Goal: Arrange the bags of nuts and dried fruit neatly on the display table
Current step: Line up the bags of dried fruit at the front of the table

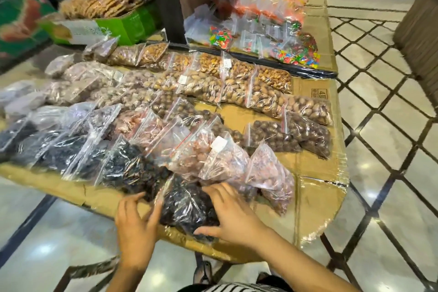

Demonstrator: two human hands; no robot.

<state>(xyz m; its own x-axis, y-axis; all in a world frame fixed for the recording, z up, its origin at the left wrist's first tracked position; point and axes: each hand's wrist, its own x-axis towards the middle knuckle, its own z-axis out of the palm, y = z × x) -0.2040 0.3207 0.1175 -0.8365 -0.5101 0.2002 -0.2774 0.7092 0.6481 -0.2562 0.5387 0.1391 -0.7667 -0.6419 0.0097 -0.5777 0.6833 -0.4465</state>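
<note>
Both hands are on one bag of dark dried fruit (187, 206), which sits at the near edge of the tabletop (312, 173), at the right end of the front row. Left hand (137, 225): fingers roughly straight, pressed against the bag's left side, not wrapped round it as far as I can see. Right hand (233, 214): fingers spread over the bag's top right, thumb curled along its near edge, so it grips the bag between thumb and fingers. The bag touches the next dark bag (132, 170) on its left and the pinkish nut bags (222, 159) behind it. The tabletop is cardboard under clear tape. Front row to the left: more dark fruit bags (59, 149), overlapping like shingles. Behind: round brown nuts (291, 136), then pale tan nuts (213, 85), then golden nuts (237, 66) at the back. Coloured sweets (296, 52) on the level behind that. Green box (128, 26) of brown snacks at far left. Tiled floor (391, 125) all round. The left of the frame is blurred, so I can't tell what those bags hold.
</note>
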